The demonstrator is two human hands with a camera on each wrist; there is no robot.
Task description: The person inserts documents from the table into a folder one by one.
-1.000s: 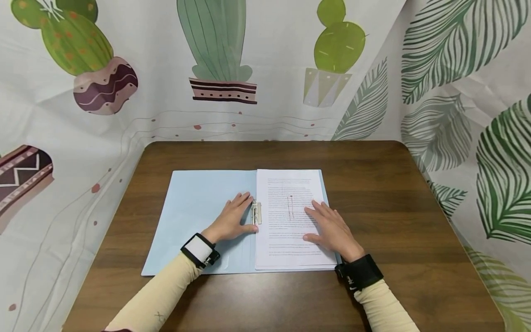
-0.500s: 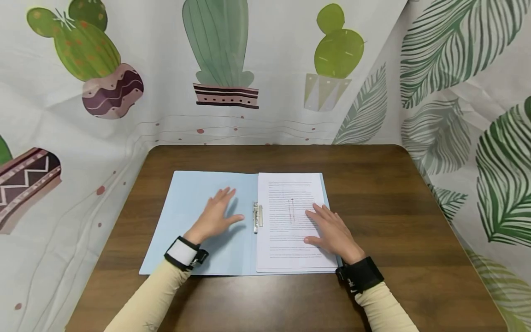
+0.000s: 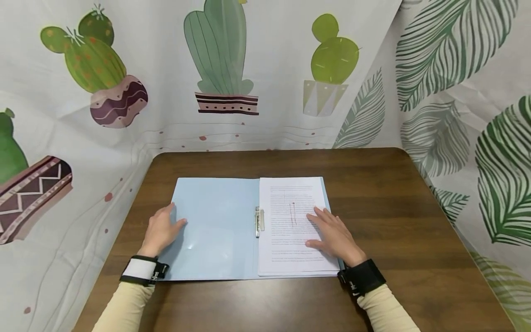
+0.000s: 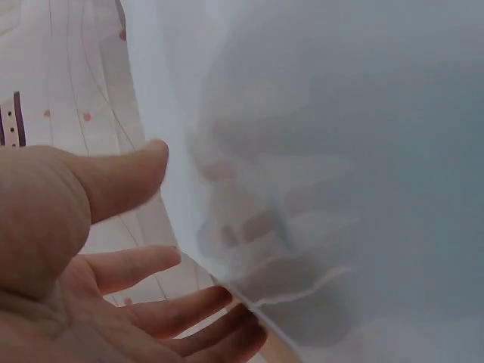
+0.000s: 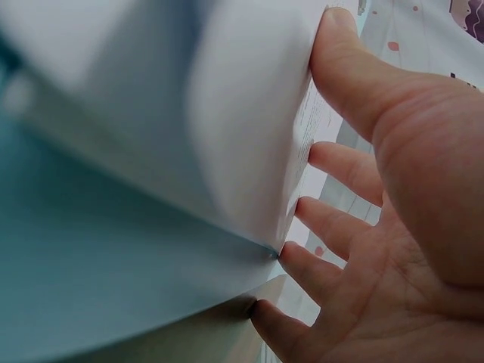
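A light blue folder [image 3: 215, 230] lies opened flat on the table, with a metal clip [image 3: 257, 221] along its spine. Printed sheets [image 3: 286, 249] with red marks cover its right half. My left hand [image 3: 161, 230] is at the outer edge of the left cover, thumb over the cover and spread from the fingers. In the left wrist view, the fingertips [image 4: 246, 318] reach the edge of the pale blue cover [image 4: 408, 189]. My right hand [image 3: 335, 235] rests on the right part of the sheets, its fingers spread. The right wrist view has its fingertips [image 5: 291, 257] along the paper's surface.
The brown wooden table [image 3: 394, 207] has rounded far corners. Behind and beside it hangs a white cloth [image 3: 166, 55] printed with cacti and leaves. Each wrist wears a black strap [image 3: 362, 278].
My left hand has moved left from the metal clip, across the blue cover to its outer edge. The right hand stays on the sheets. The head view has tilted slightly up.
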